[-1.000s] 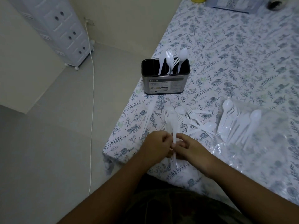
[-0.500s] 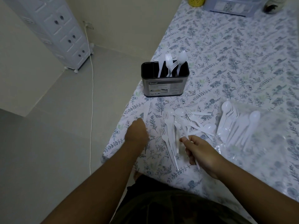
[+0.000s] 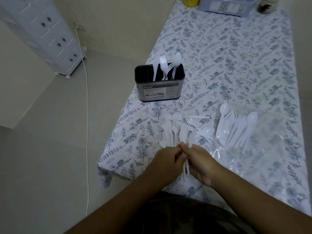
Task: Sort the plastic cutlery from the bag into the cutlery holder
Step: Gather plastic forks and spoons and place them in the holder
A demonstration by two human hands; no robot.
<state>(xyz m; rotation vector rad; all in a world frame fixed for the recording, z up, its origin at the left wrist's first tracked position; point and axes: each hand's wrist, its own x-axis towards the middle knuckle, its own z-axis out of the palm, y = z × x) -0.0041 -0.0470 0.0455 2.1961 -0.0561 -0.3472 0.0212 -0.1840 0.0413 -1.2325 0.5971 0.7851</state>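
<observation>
A: Where's everything on the floral-print tablecloth (image 3: pixel 236 56)?

B: Dark oblong steel cutlery holder (image 3: pixel 159 89) near the edge; clear plastic bag (image 3: pixel 263 132) of spoons to the right; loose white plastic forks (image 3: pixel 167 130) between.

A: How do they handle?

B: Probably light, slick, bendy; take the handles.

A: The grip?

B: Left hand (image 3: pixel 167 162) and right hand (image 3: pixel 201 163) meet, both pinching thin white handles (image 3: pixel 186 167).

Looks like someone's home: floral tablecloth (image 3: pixel 236 65) on the worktop, white plastic drawer unit (image 3: pixel 43 34) far left on a tiled floor (image 3: pixel 50 132).
</observation>
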